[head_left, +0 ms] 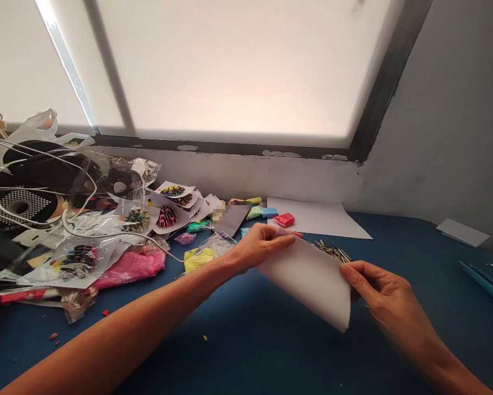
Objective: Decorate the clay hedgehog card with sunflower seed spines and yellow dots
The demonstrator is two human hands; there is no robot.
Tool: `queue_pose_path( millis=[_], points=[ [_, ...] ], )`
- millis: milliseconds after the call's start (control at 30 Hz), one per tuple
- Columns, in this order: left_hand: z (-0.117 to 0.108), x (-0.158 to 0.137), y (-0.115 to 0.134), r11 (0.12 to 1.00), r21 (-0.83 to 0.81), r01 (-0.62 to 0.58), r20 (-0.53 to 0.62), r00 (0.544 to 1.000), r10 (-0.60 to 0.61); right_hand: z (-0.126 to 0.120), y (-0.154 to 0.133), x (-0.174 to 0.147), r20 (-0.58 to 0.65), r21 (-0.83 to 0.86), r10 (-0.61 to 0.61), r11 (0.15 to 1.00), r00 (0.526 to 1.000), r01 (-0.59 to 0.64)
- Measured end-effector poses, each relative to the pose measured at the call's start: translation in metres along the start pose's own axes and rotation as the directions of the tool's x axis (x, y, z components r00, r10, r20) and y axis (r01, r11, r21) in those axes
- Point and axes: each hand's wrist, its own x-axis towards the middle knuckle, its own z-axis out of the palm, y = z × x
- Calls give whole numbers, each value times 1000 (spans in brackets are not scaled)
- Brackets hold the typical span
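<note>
A sheet of white paper (pixel 307 280), bent in a curve, hangs above the blue tabletop between my two hands. My left hand (pixel 262 247) pinches its upper left edge, thumb lying on top. At the right edge my right hand (pixel 378 285) grips it between thumb and fingers; some of those fingers are hidden behind the paper. Just beyond the sheet lies a bunch of thin sticks (pixel 332 250), partly covered by it. A red packet (pixel 284 219) and a blue packet (pixel 270 212) are behind my left hand.
Another white sheet (pixel 332 219) lies by the wall. Paper pieces holding bundles of colour-tipped sticks (pixel 167 216) crowd the left, beside a pink bag (pixel 131 267), a yellow packet (pixel 199 259), a white cable (pixel 118 233) and a black fan-like device (pixel 22 208). Small cards (pixel 463 232) sit far right.
</note>
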Motion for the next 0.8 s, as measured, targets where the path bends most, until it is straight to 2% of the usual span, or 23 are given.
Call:
queue_pose_path(
  millis=[167,300,367,433,500,567,633,733,767,800],
  points=[
    [-3,2,-1,999,27,-30,-16,999,31,1,0,-1,104,9,-17,1000,994,16],
    [-1,0,3,972,210,-104,87,992,87,-2,-2,-5,210,-48,-51,997,976,62],
    [2,-4,6,949,276,-150,176,979,104,-2,-3,-9,336,-23,-19,999,942,28],
    [6,-7,10,938,288,-192,241,963,123,0,-2,-13,468,35,29,998,883,-52],
    [9,-9,12,937,277,-213,270,953,137,2,-1,-16,515,79,49,991,856,-104],
    [8,-8,13,951,240,-196,251,959,134,3,-1,-18,471,90,46,991,881,-100],
    [3,-3,11,975,160,-152,156,980,127,3,-2,-16,363,81,49,993,931,-84],
    [-3,5,3,992,-64,-109,-73,992,105,0,-5,-11,153,71,78,993,985,-89],
    [-3,8,-1,984,-150,-92,-107,991,77,-1,-6,-10,87,64,84,994,993,-90],
    [-2,9,-5,973,-222,-68,-90,995,49,-1,-7,-9,32,55,86,995,996,-88]
  ],
)
